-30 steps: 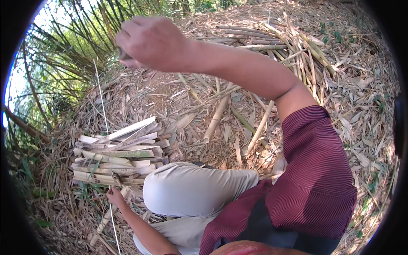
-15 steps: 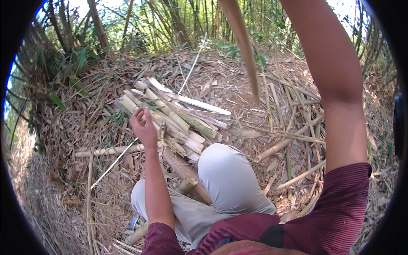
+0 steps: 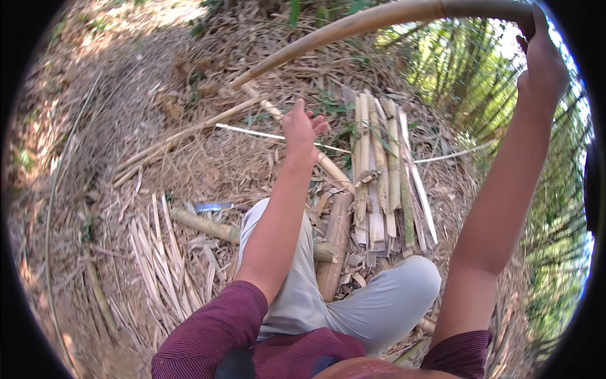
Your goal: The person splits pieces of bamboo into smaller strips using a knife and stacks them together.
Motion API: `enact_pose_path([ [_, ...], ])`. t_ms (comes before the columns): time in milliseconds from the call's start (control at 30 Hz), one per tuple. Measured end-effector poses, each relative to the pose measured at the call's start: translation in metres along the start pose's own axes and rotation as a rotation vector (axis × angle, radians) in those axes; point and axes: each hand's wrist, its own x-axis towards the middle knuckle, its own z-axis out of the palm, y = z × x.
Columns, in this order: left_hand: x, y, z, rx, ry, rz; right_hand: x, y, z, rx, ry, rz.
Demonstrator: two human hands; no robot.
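A long bamboo pole (image 3: 379, 19) arcs across the top of the view. My raised right hand (image 3: 544, 62) grips its thick, darker end at the upper right. The pole's other end points to the left, beyond my left hand. With its fingers apart and nothing in it, my left hand (image 3: 302, 129) reaches forward over the ground. Just right of it lies a pile of split bamboo pieces (image 3: 379, 164). A thin pale bamboo strip (image 3: 249, 131) lies below the left hand.
Near my knees, a thick bamboo log (image 3: 333, 246) meets a shorter bamboo piece (image 3: 205, 226). A knife (image 3: 214, 207) with a shiny blade lies left of my leg. Thin split strips (image 3: 161, 265) lie at the left on leaf litter. Standing bamboo rises at the right.
My view has turned to the left, bringing the knife and thin strips into sight. The pole has swung from hanging downward to stretching leftward, and my right hand has come into view.
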Motion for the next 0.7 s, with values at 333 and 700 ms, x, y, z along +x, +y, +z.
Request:
enact_pose_path([
  [333, -0.033, 0.076, -0.039, 0.666, -0.032, 1.323, -0.247, 0.057, 0.080, 0.324, -0.737, -0.003],
  [700, -0.074, 0.131, -0.063, 1.078, 0.105, 1.437, -0.281, 0.003, 0.099, 0.709, -0.981, 0.064],
])
